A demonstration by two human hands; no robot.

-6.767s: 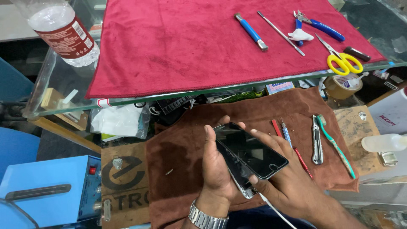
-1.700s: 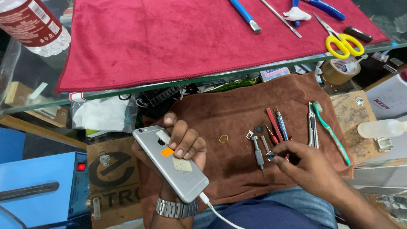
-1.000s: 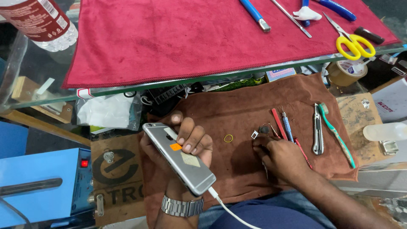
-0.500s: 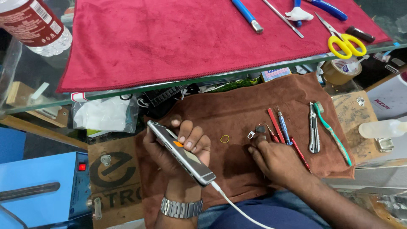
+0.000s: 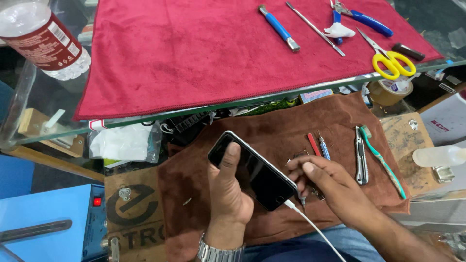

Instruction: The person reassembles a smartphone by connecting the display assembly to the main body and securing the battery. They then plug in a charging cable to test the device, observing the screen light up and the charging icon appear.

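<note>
Left hand grips a dark smartphone screen up, thumb laid across the glass, fingers wrapped behind it; the phone is tilted over the brown cloth spread on the lap, below the glass bench. A white cable is plugged into the phone's bottom edge. Right hand sits just beside that bottom corner, fingers pinched around a small thin driver, its tip pointing down close to the cable plug; the grip is tight, only the tool's end shows. On the brown cloth near the right hand: a red and a blue precision driver, a folding knife, a green toothbrush. Up on the bench, the red towel carries a blue-handled tool, a metal spudger, blue pliers and yellow scissors; a plastic bottle stands at the left. Judgement: the work looks to be at the bottom-edge screws. Next move would call for seating the tip squarely in a tiny screw head, phone held steady; the cable crowds the spot.
</note>
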